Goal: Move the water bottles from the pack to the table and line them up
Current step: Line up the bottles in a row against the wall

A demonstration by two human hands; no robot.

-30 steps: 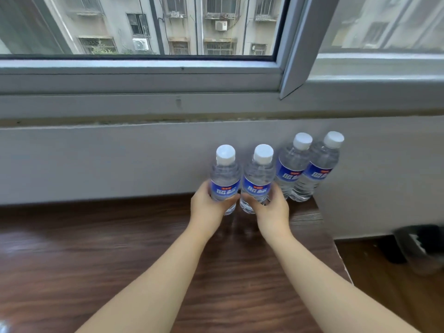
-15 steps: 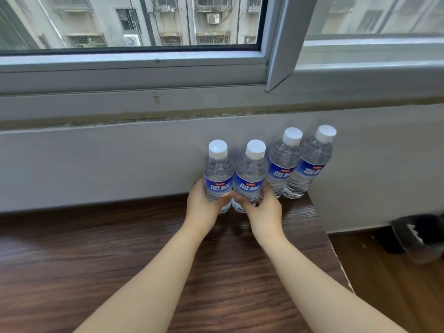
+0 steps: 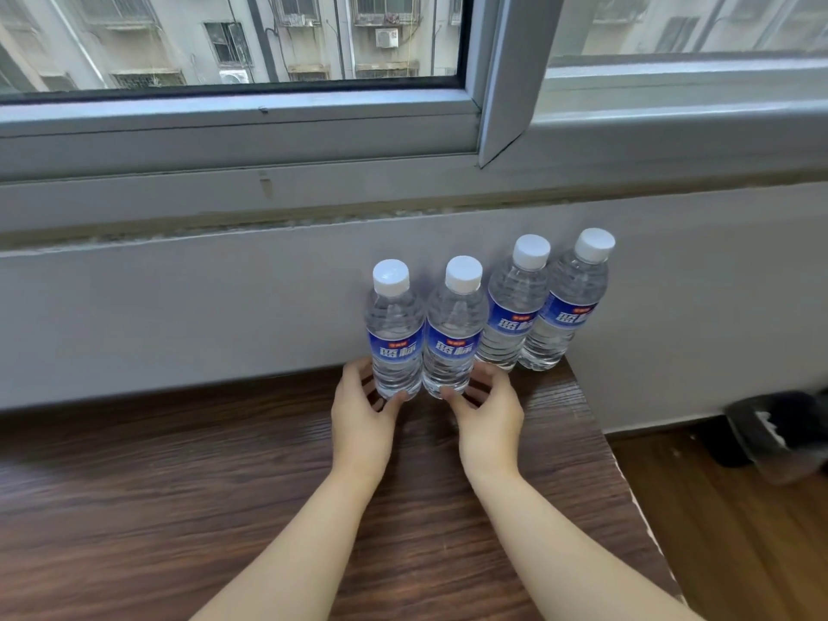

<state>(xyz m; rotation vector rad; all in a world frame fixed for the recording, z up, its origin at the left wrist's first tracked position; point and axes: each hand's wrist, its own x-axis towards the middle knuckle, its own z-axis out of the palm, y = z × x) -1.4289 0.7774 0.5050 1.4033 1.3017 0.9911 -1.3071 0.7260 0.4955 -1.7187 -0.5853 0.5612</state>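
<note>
From where I watch, the four water bottles (image 3: pixel 488 316) stand in a tight row against the grey wall (image 3: pixel 179 307), touching or nearly so, with no gap for fingers between them or behind. My left hand (image 3: pixel 362 414) and right hand (image 3: pixel 489 416) block the front of the two left bottles. Left of the row the wooden table (image 3: pixel 157 486) lies open along the wall. On the right the table edge (image 3: pixel 596 423) ends just beside the last bottle. Overhead the window sill (image 3: pixel 313 217) seems to jut slightly; hard to judge.
</note>
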